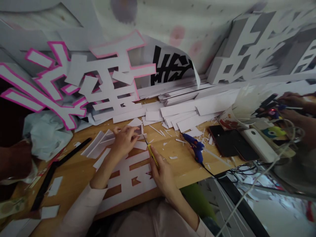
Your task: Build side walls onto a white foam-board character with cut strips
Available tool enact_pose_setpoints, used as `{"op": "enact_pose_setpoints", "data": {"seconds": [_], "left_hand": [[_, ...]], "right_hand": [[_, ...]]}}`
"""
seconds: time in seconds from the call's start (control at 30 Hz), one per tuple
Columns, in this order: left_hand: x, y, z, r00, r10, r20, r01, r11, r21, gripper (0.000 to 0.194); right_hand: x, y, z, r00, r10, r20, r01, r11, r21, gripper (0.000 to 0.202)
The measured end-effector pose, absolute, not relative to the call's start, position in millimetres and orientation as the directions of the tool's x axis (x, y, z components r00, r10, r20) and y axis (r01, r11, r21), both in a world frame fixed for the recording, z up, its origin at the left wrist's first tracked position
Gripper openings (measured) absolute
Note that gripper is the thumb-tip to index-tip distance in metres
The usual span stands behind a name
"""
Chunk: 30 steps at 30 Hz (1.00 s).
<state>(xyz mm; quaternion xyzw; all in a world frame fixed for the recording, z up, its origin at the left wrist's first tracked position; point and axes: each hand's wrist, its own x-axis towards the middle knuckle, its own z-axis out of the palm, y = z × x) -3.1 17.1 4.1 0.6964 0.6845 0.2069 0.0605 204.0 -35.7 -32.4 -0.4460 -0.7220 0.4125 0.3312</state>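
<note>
Clothed lap (145,217) nearest; over the table (179,172), the right hand (161,169) clasps a yellow cutter (153,156), its tip near the small white piece (140,129) the left hand (125,139) touches — pinched or pressed, I can't tell — so a skid could nick fingers

From my remote station I take this for a small craft workshop where signs or letters are made. A wooden worktable (177,171) carries white offcuts (180,141), a stack of flat white strips (187,121) toward the far side, and a blue glue gun (197,149) right of centre. A yellow-handled cutter (153,156) is in use. Large pink-edged cut-out characters (63,113) stand far left, and boxy white ones (228,62) far right.
</note>
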Motion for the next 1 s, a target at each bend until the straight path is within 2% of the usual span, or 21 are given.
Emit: {"op": "enact_pose_setpoints", "data": {"seconds": [0.73, 1.0], "left_hand": [[-3.2, 17.5, 3.0, -0.021, 0.973, 0.231, 0.916, -0.073, 0.394, 0.023], [1.0, 13.4, -1.7, -0.066, 0.944, 0.323, 0.906, -0.079, 0.416, 0.016]], "right_hand": [[202.2, -37.0, -29.5, -0.383, 0.921, 0.074, 0.416, 0.244, -0.876, 0.049], [204.8, -41.5, -25.1, -0.39, 0.915, 0.105, 0.472, 0.297, -0.83, 0.051]]}}
